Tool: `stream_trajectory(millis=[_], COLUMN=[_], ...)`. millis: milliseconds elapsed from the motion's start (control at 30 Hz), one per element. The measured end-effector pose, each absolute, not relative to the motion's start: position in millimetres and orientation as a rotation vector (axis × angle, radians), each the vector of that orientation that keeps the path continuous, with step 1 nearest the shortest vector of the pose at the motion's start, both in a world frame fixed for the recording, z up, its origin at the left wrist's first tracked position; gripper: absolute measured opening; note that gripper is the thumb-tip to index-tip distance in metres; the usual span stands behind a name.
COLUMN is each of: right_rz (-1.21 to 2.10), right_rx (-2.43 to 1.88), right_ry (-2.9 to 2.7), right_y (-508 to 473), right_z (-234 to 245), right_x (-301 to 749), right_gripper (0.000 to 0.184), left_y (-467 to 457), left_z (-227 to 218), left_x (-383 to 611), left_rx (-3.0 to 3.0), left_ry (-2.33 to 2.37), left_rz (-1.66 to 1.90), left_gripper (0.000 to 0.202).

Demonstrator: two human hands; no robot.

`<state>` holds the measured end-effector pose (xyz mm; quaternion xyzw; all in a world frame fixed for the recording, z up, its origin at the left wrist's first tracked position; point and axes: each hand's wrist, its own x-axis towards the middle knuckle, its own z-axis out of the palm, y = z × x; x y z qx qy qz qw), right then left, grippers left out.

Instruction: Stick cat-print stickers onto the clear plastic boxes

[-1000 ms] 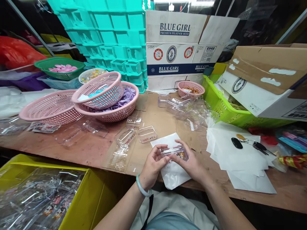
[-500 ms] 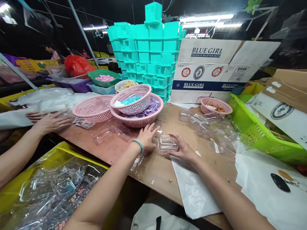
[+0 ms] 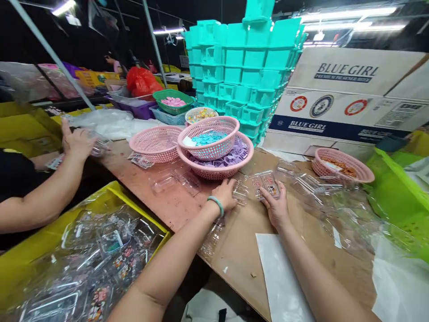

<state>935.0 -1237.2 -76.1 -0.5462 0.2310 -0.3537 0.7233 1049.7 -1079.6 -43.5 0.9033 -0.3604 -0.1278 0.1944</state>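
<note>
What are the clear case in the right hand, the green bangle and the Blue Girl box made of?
Clear case: probably thin, glossy plastic, since it's see-through with bright highlights.
Green bangle: smooth and slightly shiny; maybe stone, glass or plastic, I can't tell.
Blue Girl box: most likely dull, printed cardboard, with flat panels and creased edges.

Teal bins (image 3: pixel 234 58) rise in a tall stack at the back — a white printed carton (image 3: pixel 340 96) stands just right of them. Farther left, a red bag (image 3: pixel 142 82) sits near a green basket (image 3: pixel 174 110) holding pink pieces (image 3: pixel 173 101); strip lamps (image 3: pixel 350 14) glow overhead.
</note>
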Motion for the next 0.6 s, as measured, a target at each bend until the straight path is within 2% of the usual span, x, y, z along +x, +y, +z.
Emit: stream_trajectory(millis=[133,300,433,600], right_rz=[-0.650,-0.723,-0.670,-0.293], right_rx=[-1.113,-1.228,-1.398,-1.448], right_ry=[0.556,0.484,0.241,-0.123], right_y=[-1211.4,-1152.0,-1055.9,-881.5], right_z=[-75.4,-68.1,-50.9,-30.0], right_x=[957.4,955.8,958.9,956.4], right_gripper=[0.078,0.076,0.073,0.075], left_y=[-1066.1,-1007.6,-908.3,-735.5], left_z=[-37.1,-33.3,-18.7,9.9], left_x=[1039.6,1016.1,989.9,924.9], left_rx=[2.491,2.381,2.355,2.565], left_ry=[-0.869,-0.686,-0.502,-0.074], left_rz=[-0.293,-0.046,0.217,0.429], left_gripper=[0.060,0.060,0.059,0.055])
